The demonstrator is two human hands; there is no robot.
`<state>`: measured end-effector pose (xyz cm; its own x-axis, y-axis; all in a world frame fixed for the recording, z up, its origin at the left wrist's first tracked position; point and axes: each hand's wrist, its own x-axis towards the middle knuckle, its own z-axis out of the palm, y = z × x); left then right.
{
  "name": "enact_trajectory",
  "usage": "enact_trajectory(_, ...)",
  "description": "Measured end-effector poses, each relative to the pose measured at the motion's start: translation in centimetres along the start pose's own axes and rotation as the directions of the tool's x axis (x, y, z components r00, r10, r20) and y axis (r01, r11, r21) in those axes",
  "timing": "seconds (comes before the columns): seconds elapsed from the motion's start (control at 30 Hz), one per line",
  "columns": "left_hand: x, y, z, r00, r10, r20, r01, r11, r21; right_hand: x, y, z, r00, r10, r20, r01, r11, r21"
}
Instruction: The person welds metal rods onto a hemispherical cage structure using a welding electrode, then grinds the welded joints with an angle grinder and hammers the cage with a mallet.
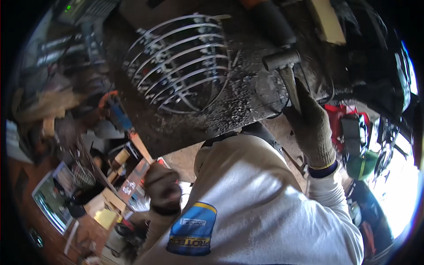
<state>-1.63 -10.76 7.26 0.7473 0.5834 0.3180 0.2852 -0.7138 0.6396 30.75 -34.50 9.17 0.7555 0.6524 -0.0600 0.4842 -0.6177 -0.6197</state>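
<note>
My right hand (311, 128), in a knitted work glove, is wrapped round the handle of a hammer (282, 60). The hammer's cylindrical metal head is raised over the right part of a dark workbench (176, 137). My left hand (163, 187) hangs low, left of my body and off the bench edge. It is smeared by motion, so its fingers do not show clearly. On the bench lies a metal frame (185, 66) of several curved bars joined by cross strips with rough, whitish joints. Neither hand touches this frame.
Dark grit (238, 101) is scattered on the bench right of the frame. A black cylindrical tool with an orange end (274, 24) and a wooden block (327, 22) lie at the back. Cluttered tools and wood pieces (119, 159) fill the left; a red bag (338, 126) is right.
</note>
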Motion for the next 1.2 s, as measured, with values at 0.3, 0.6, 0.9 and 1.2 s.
enact_trajectory(0.3, 5.7, 4.6, 3.2, 0.992, 0.011, 0.123, 0.049, 0.883, -0.467, 1.6, -1.2, 1.0, 0.973, 0.107, 0.204, -0.157, 0.956, 0.249)
enact_trajectory(0.6, 5.4, 2.6, 3.5, 0.986, -0.088, 0.141, 0.143, 0.881, -0.451, 1.4, -2.8, 0.8, 0.784, 0.331, 0.525, -0.500, 0.838, 0.219)
enact_trajectory(0.9, 3.5, 0.9, 6.0, 0.927, 0.104, 0.361, 0.012, 0.953, -0.303, 1.2, -2.2, 2.0, 0.732, 0.319, 0.601, -0.680, 0.391, 0.620)
enact_trajectory(1.2, 3.9, 1.1, 6.8, 0.936, 0.135, 0.326, -0.111, 0.990, -0.090, 0.5, -2.6, 2.6, 0.789, 0.259, 0.557, -0.603, 0.495, 0.625)
